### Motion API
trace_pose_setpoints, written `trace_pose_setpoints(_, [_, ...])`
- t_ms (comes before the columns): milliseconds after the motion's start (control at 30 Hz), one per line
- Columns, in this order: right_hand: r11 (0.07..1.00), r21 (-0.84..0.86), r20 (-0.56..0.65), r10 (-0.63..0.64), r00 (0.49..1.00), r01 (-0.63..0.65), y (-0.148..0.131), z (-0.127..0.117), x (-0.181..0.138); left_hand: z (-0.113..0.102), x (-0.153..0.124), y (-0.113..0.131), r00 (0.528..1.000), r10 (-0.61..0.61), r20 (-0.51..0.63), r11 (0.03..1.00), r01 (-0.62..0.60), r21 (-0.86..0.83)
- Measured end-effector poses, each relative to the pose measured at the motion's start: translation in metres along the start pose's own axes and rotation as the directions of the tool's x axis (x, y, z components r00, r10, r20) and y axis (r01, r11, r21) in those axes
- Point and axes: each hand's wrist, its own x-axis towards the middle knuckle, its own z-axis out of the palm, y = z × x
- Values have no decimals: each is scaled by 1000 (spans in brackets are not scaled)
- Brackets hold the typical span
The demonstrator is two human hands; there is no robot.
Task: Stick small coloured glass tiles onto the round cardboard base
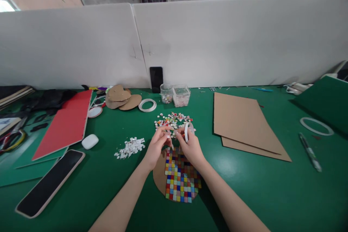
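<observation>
The disc point(158, 176) lies flat on the tabletop point(239, 195), on the wearer's side of the fingers and between the two forearms. Coloured tiles point(179, 186) cover most of it in a grid, leaving a bare strip along its left side. The grid's far edge comes just below the fingertips, and the right hand point(192, 149) hides part of it.

The left hand's point(157, 146) fingers are drawn narrow, with a small white piece point(168, 136) at their tips; whether they grip it I cannot tell. The right hand's fingers are curled, holding a white roll point(186, 134), their tips near the left ones.

Just beyond both hands lies a heap of loose tiles point(174, 117). White scraps point(132, 147) are piled left of the left hand. Farther back stand a cup point(166, 94) and a box point(181, 96), side by side, with a black phone point(156, 79) upright behind them. Cardboard sheets point(239, 119) lie well to the right, near a pen point(310, 152); a red board point(66, 125) lies well to the left.
</observation>
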Motion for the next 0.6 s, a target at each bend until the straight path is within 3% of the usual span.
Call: trace_pose_setpoints(600, [995,-93,-11,-38,999,36,0,-1,-1,6,0,0,998,-9,-63,999,7,-35])
